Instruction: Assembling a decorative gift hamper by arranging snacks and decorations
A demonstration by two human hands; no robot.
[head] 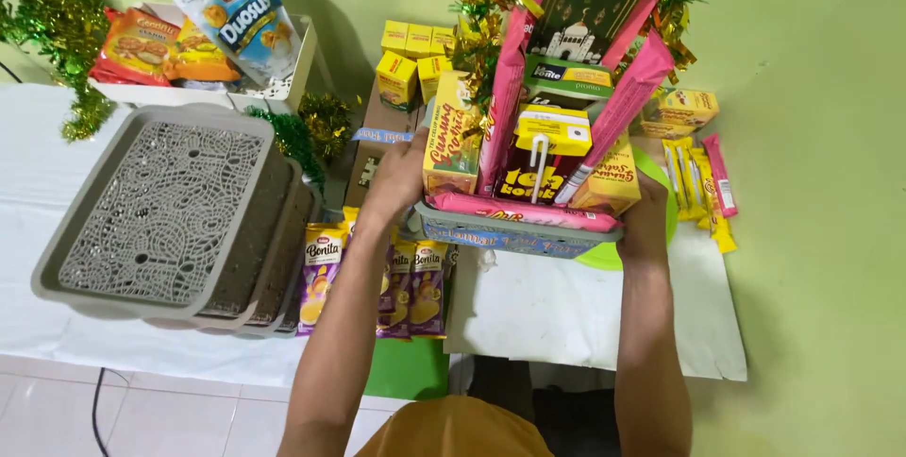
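Gift basket (514,230), grey, packed upright with snack boxes and pink wafer packs (505,89), is held between both hands above white sheet (566,315). Left hand (401,178) is wrapped on basket's left end, fingers closed around rim. Right hand (646,221) is pressed on right end, grip partly hidden. Long axis runs left to right. Stacked grey trays (170,216) are seen at left.

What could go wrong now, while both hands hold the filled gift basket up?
The gift basket is held only at its sides by the left hand and right hand, so it could tip. The tall pink packets stand upright and lean outward; they might slide out. The gold tinsel on top could catch or come loose.
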